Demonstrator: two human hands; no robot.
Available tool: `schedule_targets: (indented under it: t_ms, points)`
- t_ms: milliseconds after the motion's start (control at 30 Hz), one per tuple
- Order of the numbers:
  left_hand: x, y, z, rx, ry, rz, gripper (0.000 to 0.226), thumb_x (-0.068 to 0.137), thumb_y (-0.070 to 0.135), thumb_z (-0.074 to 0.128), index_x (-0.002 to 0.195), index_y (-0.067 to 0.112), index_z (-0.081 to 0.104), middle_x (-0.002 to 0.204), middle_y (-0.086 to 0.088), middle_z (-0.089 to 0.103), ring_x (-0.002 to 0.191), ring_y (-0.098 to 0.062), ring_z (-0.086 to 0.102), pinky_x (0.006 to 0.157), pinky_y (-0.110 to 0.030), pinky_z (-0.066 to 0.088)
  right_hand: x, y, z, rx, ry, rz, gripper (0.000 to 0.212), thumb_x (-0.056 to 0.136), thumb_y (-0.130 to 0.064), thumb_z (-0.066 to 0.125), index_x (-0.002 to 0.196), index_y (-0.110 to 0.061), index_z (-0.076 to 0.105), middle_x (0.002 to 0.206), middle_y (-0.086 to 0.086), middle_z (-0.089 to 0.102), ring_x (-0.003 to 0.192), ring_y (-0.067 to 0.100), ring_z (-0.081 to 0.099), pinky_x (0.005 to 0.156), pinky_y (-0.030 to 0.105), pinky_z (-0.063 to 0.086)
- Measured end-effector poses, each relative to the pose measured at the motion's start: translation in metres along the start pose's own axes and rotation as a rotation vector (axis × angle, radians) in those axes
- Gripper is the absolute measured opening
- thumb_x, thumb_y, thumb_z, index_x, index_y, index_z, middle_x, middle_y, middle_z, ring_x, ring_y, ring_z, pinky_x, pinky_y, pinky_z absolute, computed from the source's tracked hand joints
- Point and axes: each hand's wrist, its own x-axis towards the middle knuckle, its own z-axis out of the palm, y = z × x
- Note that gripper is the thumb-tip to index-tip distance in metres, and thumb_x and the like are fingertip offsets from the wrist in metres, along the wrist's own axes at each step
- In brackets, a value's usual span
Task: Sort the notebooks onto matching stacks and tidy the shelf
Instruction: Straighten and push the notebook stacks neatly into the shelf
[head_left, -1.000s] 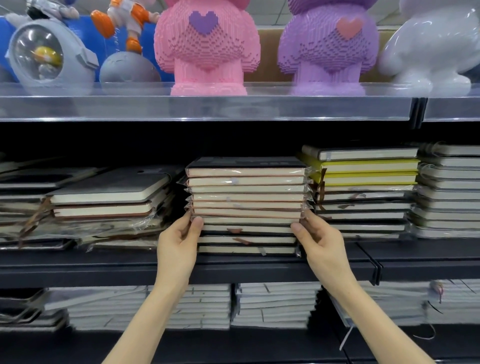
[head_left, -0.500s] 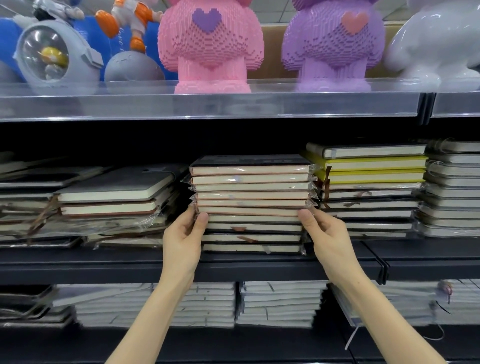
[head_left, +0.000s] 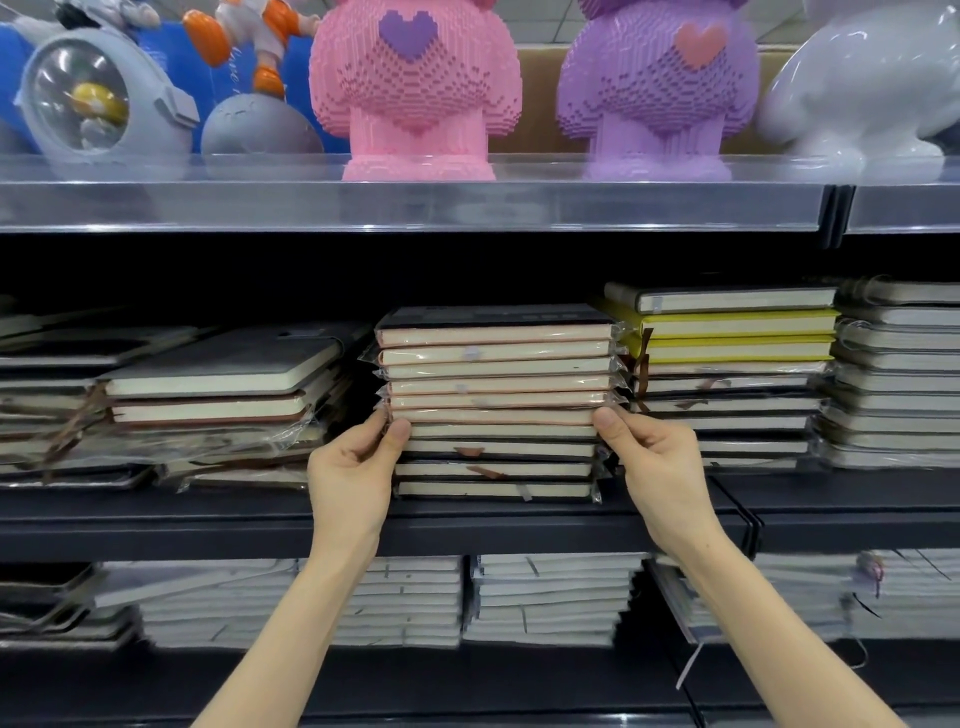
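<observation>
A stack of wrapped notebooks (head_left: 496, 395) stands in the middle of the dark shelf (head_left: 467, 525), pink-edged ones on top and dark ones below. My left hand (head_left: 353, 467) grips its left side, thumb at the lowest pink notebook, fingers hidden behind. My right hand (head_left: 649, 462) grips the right side at the same height. To the right stands a stack with yellow notebooks (head_left: 727, 332) under a dark one. At the left lies an untidy pile of dark notebooks (head_left: 208, 395) in loose wrap.
More grey notebook stacks (head_left: 893, 374) fill the far right. White notebook stacks (head_left: 550, 597) sit on the shelf below. Above, a clear-fronted shelf (head_left: 415, 202) carries pink (head_left: 415, 88) and purple (head_left: 660, 88) brick figures and other toys.
Both hands have slid up the sides of the middle stack, from the dark lower notebooks to the bottom of the pink ones. The upper pink part looks slightly shifted.
</observation>
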Motion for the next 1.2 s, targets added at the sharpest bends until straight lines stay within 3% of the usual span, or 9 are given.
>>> schedule_targets:
  t_ms: [167,267,333,433,533,667,733,900,1200]
  points:
    - [-0.003,0.005,-0.001,0.057,-0.036,-0.014,0.038,0.087,0.013,0.064,0.123,0.011,0.057,0.108,0.015,0.062,0.094,0.017,0.056,0.084,-0.001,0.041,-0.004,-0.004,0.003,-0.043,0.028,0.039,0.01,0.087,-0.024,0.061,0.092,-0.027,0.069,0.115,-0.001,0.065,0.102,-0.009,0.06,0.088,0.005,0.045]
    - [-0.01,0.009,-0.005,0.149,-0.113,-0.037,0.049,0.087,0.023,0.064,0.134,0.019,0.05,0.122,0.011,0.06,0.105,0.011,0.055,0.09,-0.007,0.042,-0.012,-0.001,0.007,-0.091,0.05,0.034,0.044,0.083,-0.038,0.058,0.125,-0.022,0.058,0.118,-0.016,0.059,0.106,-0.013,0.054,0.088,0.002,0.041]
    - [-0.016,0.01,-0.009,0.237,-0.203,-0.063,0.065,0.083,0.023,0.07,0.14,0.031,0.04,0.118,0.017,0.06,0.11,0.005,0.056,0.094,-0.014,0.042,-0.021,0.002,0.01,-0.128,0.005,0.034,0.059,0.081,-0.04,0.062,0.136,-0.032,0.042,0.121,-0.027,0.053,0.113,-0.011,0.051,0.093,0.005,0.039]
    - [-0.02,0.013,-0.011,0.301,-0.292,-0.108,0.083,0.077,0.021,0.077,0.145,0.032,0.031,0.114,0.02,0.059,0.109,0.004,0.055,0.087,-0.008,0.042,-0.024,0.005,0.014,-0.191,-0.063,0.034,0.063,0.079,-0.029,0.073,0.117,-0.057,0.033,0.112,-0.04,0.047,0.105,-0.023,0.047,0.093,0.004,0.037]
    - [-0.024,0.015,-0.006,0.24,-0.261,-0.103,0.091,0.074,0.033,0.075,0.148,0.036,0.022,0.128,0.014,0.057,0.119,0.002,0.051,0.099,-0.016,0.04,-0.019,0.002,0.016,-0.2,-0.035,0.014,0.057,0.08,-0.021,0.074,0.115,-0.053,0.043,0.114,-0.03,0.058,0.107,-0.015,0.054,0.098,0.014,0.042]
    - [-0.031,0.02,0.006,0.109,-0.178,-0.141,0.089,0.07,0.057,0.06,0.141,0.057,0.007,0.147,0.011,0.04,0.134,-0.004,0.036,0.107,-0.027,0.027,-0.017,0.001,0.022,-0.174,0.003,0.036,0.041,0.077,-0.037,0.074,0.112,-0.048,0.056,0.112,-0.018,0.068,0.111,0.0,0.059,0.103,0.031,0.045]
    - [-0.028,0.02,0.01,0.136,-0.165,-0.133,0.087,0.072,0.061,0.057,0.142,0.057,0.007,0.151,0.016,0.032,0.138,-0.005,0.031,0.11,-0.029,0.026,-0.016,0.0,0.025,-0.183,-0.003,0.061,0.056,0.071,-0.047,0.075,0.123,-0.043,0.053,0.119,-0.02,0.063,0.114,-0.004,0.054,0.104,0.028,0.042]
    - [-0.011,0.017,0.019,0.1,-0.123,-0.185,0.081,0.075,0.066,0.042,0.148,0.039,0.022,0.143,0.022,0.035,0.133,-0.003,0.031,0.103,-0.025,0.027,-0.009,-0.001,0.031,-0.105,0.01,0.112,0.044,0.071,-0.042,0.072,0.107,-0.047,0.048,0.109,-0.028,0.058,0.098,-0.021,0.051,0.09,0.012,0.038]
    - [0.0,0.004,0.03,0.051,-0.061,-0.199,0.078,0.078,0.067,0.034,0.146,0.029,0.033,0.138,0.019,0.041,0.126,-0.001,0.035,0.104,-0.024,0.026,0.003,0.011,0.033,-0.006,-0.01,0.11,0.052,0.072,-0.044,0.068,0.121,-0.038,0.051,0.115,-0.021,0.063,0.107,-0.011,0.056,0.093,0.013,0.041]
